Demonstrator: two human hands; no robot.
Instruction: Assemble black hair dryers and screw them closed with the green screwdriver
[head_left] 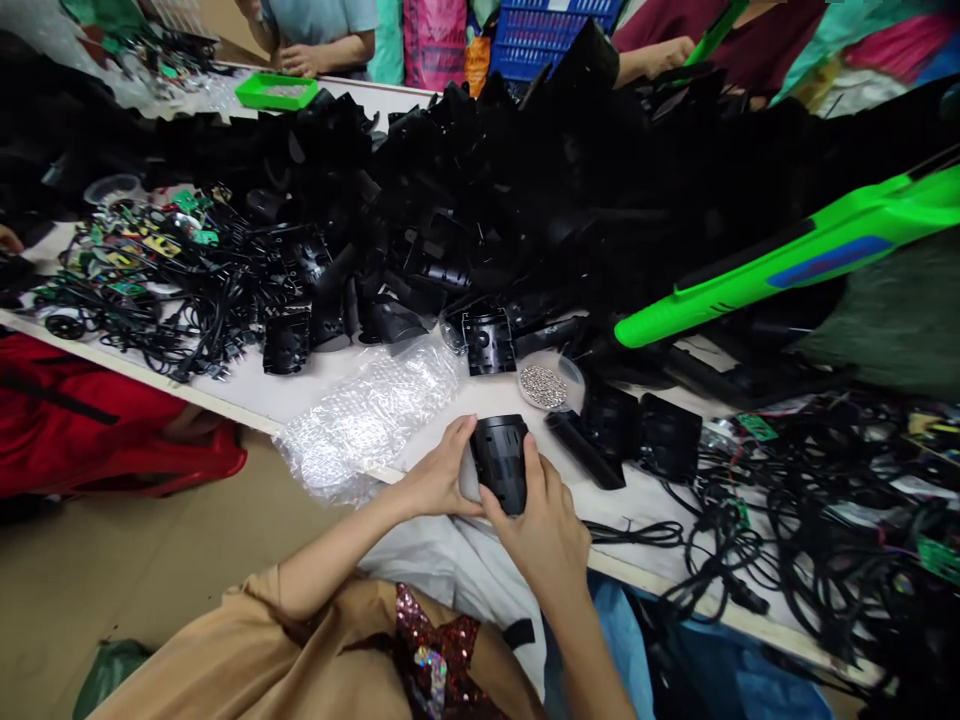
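Your left fingers [459,440] curl closed around one side of a matte black plastic cylindrical housing [499,460], and your right thumb [531,465] presses against its other side. Both your left hand [439,470] and your right hand [540,535] are gripping it, with slotted openings facing up. You hold the housing just over the near edge of a white-topped work table [247,412]; you cannot tell whether it touches the surface.

Just beyond your left hand lies a crumpled sheet of clear plastic bubble wrap [367,420]. Ahead of the housing sits a round clear dish of small silver metal pieces [542,387], beside a second black slotted housing [489,342]. To your right are a slim black plastic bar [585,450] and a squarish black plastic part [670,437], then a tangle of black cables [780,530].

Farther out rises a large heap of black plastic parts [480,190], with a long bright-green plastic casing [795,265] lying across its right side. On the far left, colourful circuit boards with wires [161,245] spread over the table.
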